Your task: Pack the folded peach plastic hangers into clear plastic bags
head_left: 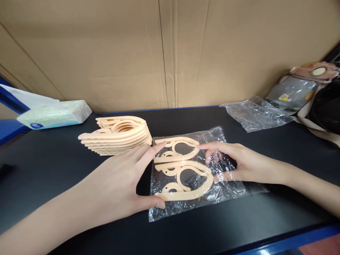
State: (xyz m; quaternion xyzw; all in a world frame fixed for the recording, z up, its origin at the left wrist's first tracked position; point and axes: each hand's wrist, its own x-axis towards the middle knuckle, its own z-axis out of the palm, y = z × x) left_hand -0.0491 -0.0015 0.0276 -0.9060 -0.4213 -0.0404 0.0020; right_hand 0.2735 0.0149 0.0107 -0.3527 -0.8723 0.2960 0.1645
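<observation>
A clear plastic bag point(228, 189) lies flat on the black table point(53, 166) with two peach plastic hangers point(183, 170) inside it. My left hand point(124, 184) rests at the bag's left edge, forefinger and thumb spread and touching the hangers. My right hand point(239, 163) is at the bag's right side, fingers spread, forefinger and thumb pressing on the hangers' right ends through the plastic.
A stack of several peach hangers point(117, 136) sits just left of the bag. A tissue pack point(53, 114) lies at the far left. A crumpled clear bag point(255, 113) and a bottle with bags point(305, 88) are at the right. A cardboard wall point(164, 53) stands behind.
</observation>
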